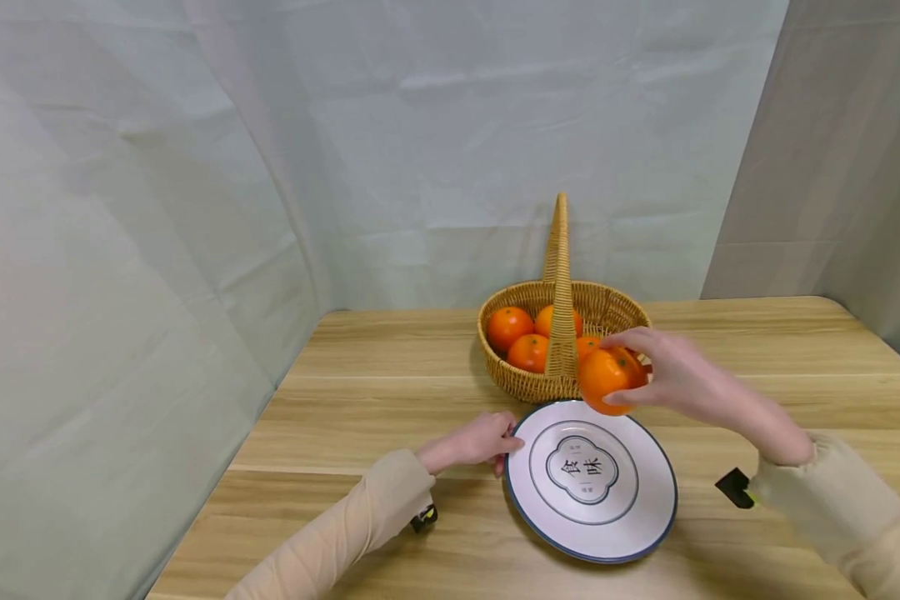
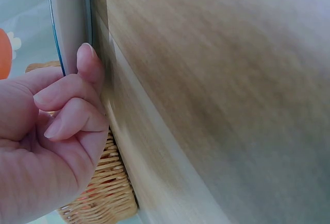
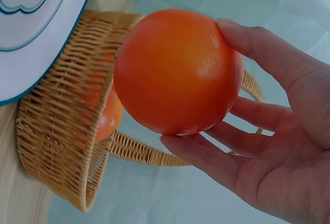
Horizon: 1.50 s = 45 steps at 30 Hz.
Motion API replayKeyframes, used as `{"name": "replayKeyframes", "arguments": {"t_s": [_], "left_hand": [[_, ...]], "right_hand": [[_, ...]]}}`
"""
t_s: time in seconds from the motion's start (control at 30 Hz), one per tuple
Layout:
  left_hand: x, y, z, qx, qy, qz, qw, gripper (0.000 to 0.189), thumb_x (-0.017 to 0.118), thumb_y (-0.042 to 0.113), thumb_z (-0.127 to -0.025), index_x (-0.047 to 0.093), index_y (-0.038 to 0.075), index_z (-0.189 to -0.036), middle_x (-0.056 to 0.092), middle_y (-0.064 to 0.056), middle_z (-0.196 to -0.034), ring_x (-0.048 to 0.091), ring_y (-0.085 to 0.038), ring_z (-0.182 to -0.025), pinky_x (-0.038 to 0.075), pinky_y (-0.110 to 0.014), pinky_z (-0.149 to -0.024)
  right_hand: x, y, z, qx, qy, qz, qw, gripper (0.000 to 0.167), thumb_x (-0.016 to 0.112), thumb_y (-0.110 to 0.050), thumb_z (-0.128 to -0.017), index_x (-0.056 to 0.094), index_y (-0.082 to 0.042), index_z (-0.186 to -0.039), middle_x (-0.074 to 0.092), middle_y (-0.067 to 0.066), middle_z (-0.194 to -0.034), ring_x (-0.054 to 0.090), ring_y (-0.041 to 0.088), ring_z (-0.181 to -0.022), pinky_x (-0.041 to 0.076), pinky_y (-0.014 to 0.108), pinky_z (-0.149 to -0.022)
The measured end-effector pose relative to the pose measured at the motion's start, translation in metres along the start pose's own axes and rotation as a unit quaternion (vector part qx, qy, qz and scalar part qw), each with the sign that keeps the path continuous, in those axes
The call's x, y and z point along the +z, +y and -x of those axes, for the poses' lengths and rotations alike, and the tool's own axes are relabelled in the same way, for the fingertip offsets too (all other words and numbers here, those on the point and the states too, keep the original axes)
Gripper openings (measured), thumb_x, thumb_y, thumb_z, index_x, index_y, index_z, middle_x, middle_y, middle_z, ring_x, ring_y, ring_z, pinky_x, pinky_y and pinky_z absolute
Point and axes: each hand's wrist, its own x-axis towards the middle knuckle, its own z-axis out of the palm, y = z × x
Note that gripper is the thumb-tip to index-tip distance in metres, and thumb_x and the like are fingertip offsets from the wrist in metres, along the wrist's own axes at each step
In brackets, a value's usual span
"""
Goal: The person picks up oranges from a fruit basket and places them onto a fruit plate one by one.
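An orange (image 1: 602, 385) is held by my right hand (image 1: 678, 375), between thumb and fingertips, in front of the wicker basket and over the plate's far edge. In the right wrist view the orange (image 3: 178, 72) is clear of the basket, with the thumb on one side and several fingers on the other. My left hand (image 1: 482, 440) pinches the left rim of a white, blue-edged plate (image 1: 523, 492) bearing dark lettering. The left wrist view has the plate (image 2: 70, 18) edge-on, with curled fingers (image 2: 77, 92) at its underside.
Right behind the plate stands a wicker basket (image 1: 513, 379) with a tall arched handle (image 1: 562, 275). Several oranges (image 1: 510, 327) lie inside it. The wooden table (image 1: 375, 358) meets a pale cloth backdrop (image 1: 450, 167) at the back and left.
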Motion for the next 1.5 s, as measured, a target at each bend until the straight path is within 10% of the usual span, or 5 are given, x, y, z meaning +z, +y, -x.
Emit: {"name": "replayKeyframes", "arguments": {"t_s": [1.5], "left_hand": [[0.000,0.001,0.001,-0.007,-0.003,0.009,0.9999,0.014,0.054,0.007,-0.091,0.046,0.004,-0.080,0.053,-0.006,-0.057,0.053,-0.016,-0.046,0.046,-0.026,-0.046]], "right_hand": [[0.059,-0.017,0.002,-0.035,-0.064,-0.018,0.9972,0.055,0.082,-0.017,-0.064,0.056,-0.006,-0.111,0.052,0.008,-0.107,0.050,0.022,-0.089,0.046,0.037,-0.073]]}}
